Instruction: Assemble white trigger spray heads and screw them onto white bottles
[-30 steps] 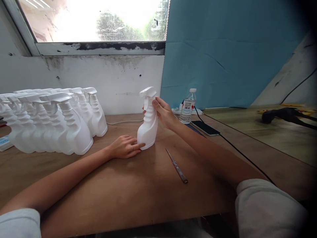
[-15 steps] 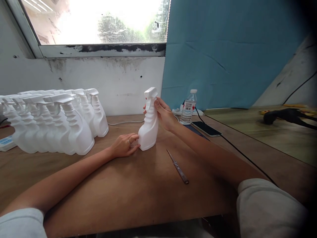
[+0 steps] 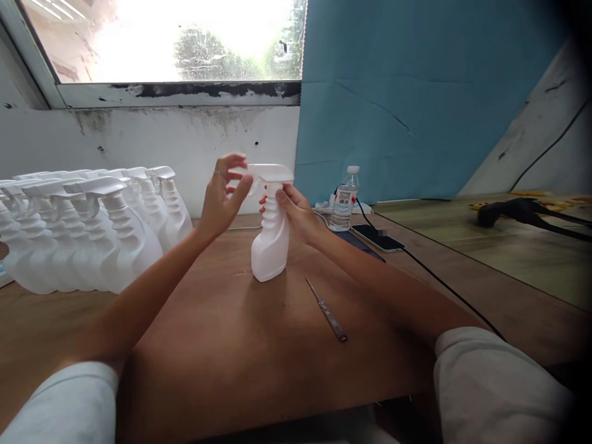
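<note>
A white spray bottle (image 3: pixel 271 240) stands upright on the brown table in front of me, its trigger head (image 3: pixel 272 172) pointing left. My right hand (image 3: pixel 298 213) is wrapped round the bottle's neck from the right, just under the head. At the nozzle end, my left hand (image 3: pixel 224 197) is raised with thumb and fingers apart; whether the fingertips touch the nozzle I cannot tell. To the right of the bottle's base lies a thin screwdriver-like tool (image 3: pixel 327 311) with a see-through handle.
Several white spray bottles (image 3: pixel 134 240) stand packed in rows on the left. Behind my right arm are a water bottle (image 3: pixel 345 200) and a phone (image 3: pixel 378 238) with a black cable (image 3: pixel 444 287). A black-handled object (image 3: pixel 513 211) lies far right.
My left hand has risen from the bottle's base to its nozzle. The spray head now points left instead of towards me. My right hand still holds the neck.
</note>
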{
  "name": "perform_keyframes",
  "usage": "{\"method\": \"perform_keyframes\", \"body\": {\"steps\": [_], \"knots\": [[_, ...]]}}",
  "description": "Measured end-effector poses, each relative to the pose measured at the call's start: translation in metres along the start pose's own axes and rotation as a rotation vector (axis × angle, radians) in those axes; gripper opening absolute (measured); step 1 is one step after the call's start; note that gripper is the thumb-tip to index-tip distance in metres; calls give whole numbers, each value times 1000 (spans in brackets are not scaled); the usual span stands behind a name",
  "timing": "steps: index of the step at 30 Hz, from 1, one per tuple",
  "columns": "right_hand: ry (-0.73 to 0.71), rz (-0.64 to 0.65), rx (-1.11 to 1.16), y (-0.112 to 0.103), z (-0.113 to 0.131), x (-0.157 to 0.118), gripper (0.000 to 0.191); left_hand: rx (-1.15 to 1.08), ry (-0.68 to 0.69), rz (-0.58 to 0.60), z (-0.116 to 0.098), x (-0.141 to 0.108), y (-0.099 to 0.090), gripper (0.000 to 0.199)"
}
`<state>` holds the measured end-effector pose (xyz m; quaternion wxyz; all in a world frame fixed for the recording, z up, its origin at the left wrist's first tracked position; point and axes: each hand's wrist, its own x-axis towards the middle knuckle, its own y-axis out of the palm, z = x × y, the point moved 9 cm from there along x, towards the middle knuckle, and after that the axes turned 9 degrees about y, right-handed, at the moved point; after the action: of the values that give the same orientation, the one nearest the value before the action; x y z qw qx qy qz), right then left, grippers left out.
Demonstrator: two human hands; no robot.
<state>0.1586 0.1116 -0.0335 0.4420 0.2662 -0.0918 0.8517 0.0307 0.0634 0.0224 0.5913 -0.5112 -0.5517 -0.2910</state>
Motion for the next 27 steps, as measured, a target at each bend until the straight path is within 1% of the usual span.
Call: {"method": "perform_keyframes", "body": {"steps": [2,4,7,11,13,17,20,23,27], "knots": [[-4,-16,-10,-1,0,1,39,25,-16,66,-6,23,5,40],[6,-35,-17,-2,0,1,42,78,-74,132,-10,34,10,32],[24,-78,-44,-1,1,-1,43,164,-124,147,-15,37,8,19],[50,-154,-95,1,6,-4,46,165,-138,160,-14,36,0,15],[55,-106,-130,8,11,-2,46,150,-137,173,-12,37,-6,14],[28,111,-124,22,20,3,43,133,-139,192,-14,40,-18,14],[65,197,-64,23,14,7,37,126,-134,211,-20,40,-20,14],[84,208,-6,23,6,9,37,103,-104,226,-26,40,-16,13],[62,121,50,20,-1,10,44,132,-60,222,-28,40,-11,12]]}}
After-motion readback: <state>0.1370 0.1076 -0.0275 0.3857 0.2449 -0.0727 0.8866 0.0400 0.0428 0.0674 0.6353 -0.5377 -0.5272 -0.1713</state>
